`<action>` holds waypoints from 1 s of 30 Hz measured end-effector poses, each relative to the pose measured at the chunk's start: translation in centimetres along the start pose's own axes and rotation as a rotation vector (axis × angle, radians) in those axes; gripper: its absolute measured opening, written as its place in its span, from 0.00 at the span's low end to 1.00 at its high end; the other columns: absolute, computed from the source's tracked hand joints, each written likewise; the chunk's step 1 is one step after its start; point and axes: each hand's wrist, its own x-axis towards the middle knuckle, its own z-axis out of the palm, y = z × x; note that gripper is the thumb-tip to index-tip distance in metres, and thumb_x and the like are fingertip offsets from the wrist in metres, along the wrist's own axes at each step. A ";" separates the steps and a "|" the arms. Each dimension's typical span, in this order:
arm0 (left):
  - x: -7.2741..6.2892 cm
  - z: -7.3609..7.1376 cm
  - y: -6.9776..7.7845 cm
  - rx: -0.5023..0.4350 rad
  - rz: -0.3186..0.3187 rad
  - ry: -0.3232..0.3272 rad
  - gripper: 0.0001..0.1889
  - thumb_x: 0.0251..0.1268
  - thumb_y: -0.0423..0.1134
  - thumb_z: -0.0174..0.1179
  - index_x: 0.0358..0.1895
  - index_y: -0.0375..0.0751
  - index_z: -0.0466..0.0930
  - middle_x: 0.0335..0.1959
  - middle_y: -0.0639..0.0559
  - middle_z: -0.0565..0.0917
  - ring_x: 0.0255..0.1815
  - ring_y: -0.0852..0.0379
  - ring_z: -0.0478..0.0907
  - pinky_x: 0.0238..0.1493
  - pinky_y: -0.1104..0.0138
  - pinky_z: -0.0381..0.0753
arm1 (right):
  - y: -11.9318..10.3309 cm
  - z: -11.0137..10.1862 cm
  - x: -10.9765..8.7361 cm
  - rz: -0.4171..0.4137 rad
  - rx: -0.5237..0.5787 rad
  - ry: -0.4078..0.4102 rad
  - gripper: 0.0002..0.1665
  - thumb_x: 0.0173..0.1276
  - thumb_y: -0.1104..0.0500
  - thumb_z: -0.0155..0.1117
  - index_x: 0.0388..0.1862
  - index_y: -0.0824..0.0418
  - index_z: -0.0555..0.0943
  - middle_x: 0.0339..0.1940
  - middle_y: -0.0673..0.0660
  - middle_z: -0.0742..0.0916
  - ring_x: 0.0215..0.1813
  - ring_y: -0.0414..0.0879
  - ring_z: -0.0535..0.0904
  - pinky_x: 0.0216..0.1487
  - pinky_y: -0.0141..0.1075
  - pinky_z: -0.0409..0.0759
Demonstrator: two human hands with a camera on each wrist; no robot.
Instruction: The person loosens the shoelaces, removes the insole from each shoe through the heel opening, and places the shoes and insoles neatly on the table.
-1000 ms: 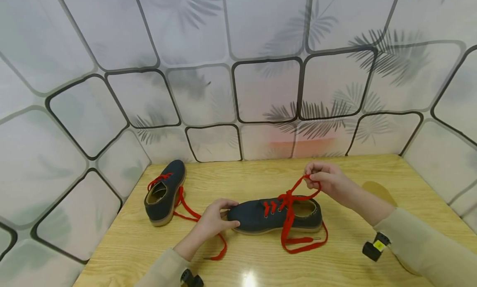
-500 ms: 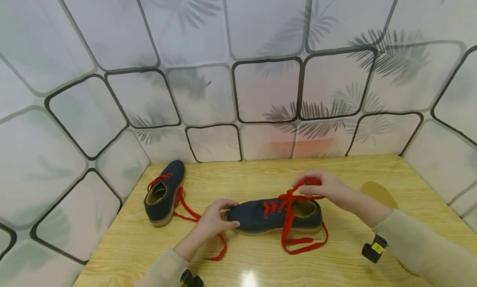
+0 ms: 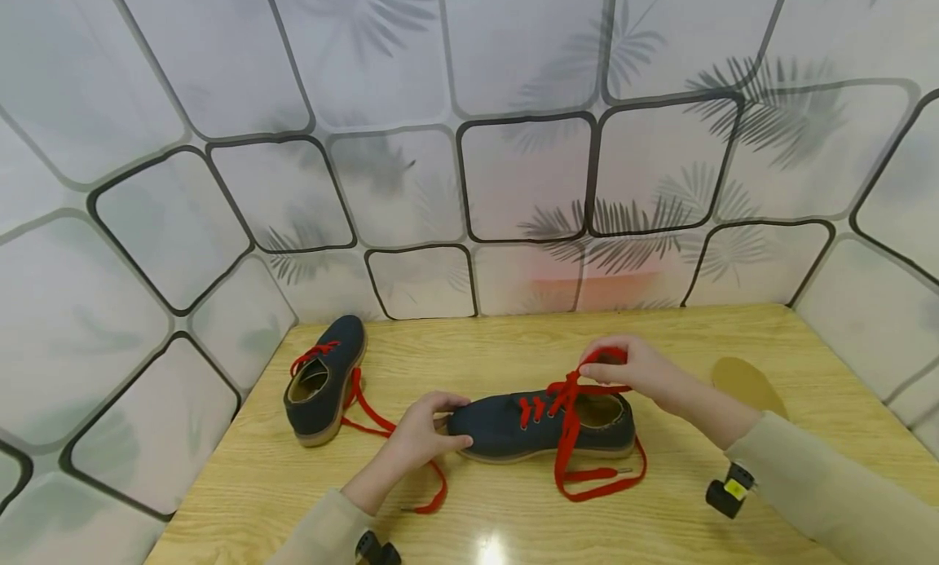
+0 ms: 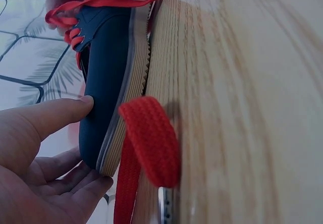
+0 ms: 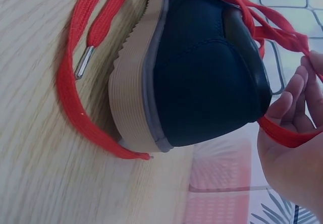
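A dark blue shoe (image 3: 495,426) with a tan sole lies sideways on the table, its toe to the left. My left hand (image 3: 420,434) grips that toe between thumb and fingers, as the left wrist view also shows on the shoe (image 4: 108,82). Above the shoe's opening, my right hand (image 3: 627,368) pinches a loop of the red shoelace (image 3: 568,434) close to the knot. In the right wrist view the lace crosses the palm of the right hand (image 5: 295,118) beside the heel. Both metal-tipped lace ends hang down onto the table in front of the shoe.
A second blue shoe (image 3: 323,386) stands at the table's left side, with its own red lace (image 3: 374,422) trailing toward my left forearm. On the right, a round brown patch (image 3: 744,386) shows on the wooden table (image 3: 513,516). A patterned wall rises behind.
My right hand has come down and left, bringing the lace loop nearer the knot; in the last half second it shifts only slightly. The left hand and both shoes stay put.
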 end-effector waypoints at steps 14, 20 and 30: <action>-0.1 0.0 0.2 -0.005 0.003 0.001 0.26 0.61 0.27 0.76 0.64 0.32 0.81 0.63 0.36 0.80 0.68 0.34 0.78 0.70 0.47 0.84 | -0.3 -0.7 -0.5 -0.140 0.208 -0.034 0.16 0.80 0.66 0.58 0.38 0.47 0.86 0.29 0.42 0.82 0.34 0.43 0.76 0.39 0.33 0.77; -0.2 0.0 0.1 -0.003 0.002 0.004 0.26 0.61 0.27 0.76 0.64 0.32 0.81 0.63 0.36 0.80 0.68 0.33 0.78 0.70 0.46 0.84 | -0.5 -1.0 -0.6 -0.212 0.433 -0.090 0.19 0.81 0.69 0.54 0.41 0.50 0.88 0.32 0.43 0.86 0.35 0.38 0.79 0.41 0.28 0.83; -0.2 0.1 0.1 0.009 0.012 0.003 0.26 0.61 0.28 0.76 0.64 0.32 0.81 0.63 0.36 0.81 0.68 0.34 0.78 0.69 0.47 0.84 | 0.0 -1.7 -0.7 -0.253 0.634 -0.160 0.22 0.83 0.71 0.48 0.45 0.55 0.89 0.40 0.46 0.90 0.39 0.36 0.87 0.48 0.28 0.91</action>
